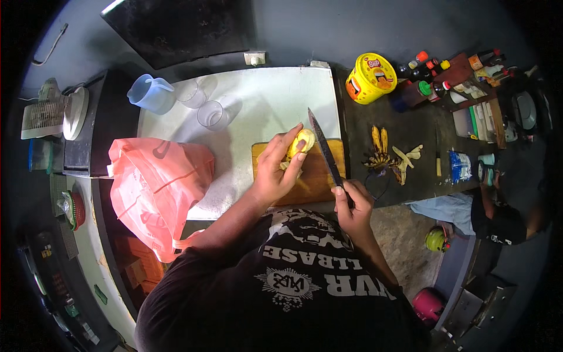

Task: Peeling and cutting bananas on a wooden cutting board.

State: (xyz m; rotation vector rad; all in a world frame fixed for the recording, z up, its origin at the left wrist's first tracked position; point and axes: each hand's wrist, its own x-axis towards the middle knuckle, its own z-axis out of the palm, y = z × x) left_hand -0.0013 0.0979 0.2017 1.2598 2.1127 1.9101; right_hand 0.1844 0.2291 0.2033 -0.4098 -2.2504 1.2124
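My left hand [276, 169] grips a pale yellow peeled fruit or tuber [303, 141] with a brown patch on it, above a wooden cutting board [321, 187]. Strips of what look like peel lie partly hidden beneath that hand. In my right hand [354, 203] is the handle of a long kitchen knife [324, 149]. Its dark, stained blade points away from me, tip up beside the yellow piece and apart from it. The board rests on a white tabletop [264, 101].
Left stand a pink plastic bag [162, 185], a blue pitcher [151, 94] and two clear glasses [212, 115]. Rightward are a yellow tub [371, 79], bananas [379, 145], peels [404, 158], another knife [438, 154] and several bottles [424, 88]. Another person [497, 220] is at far right.
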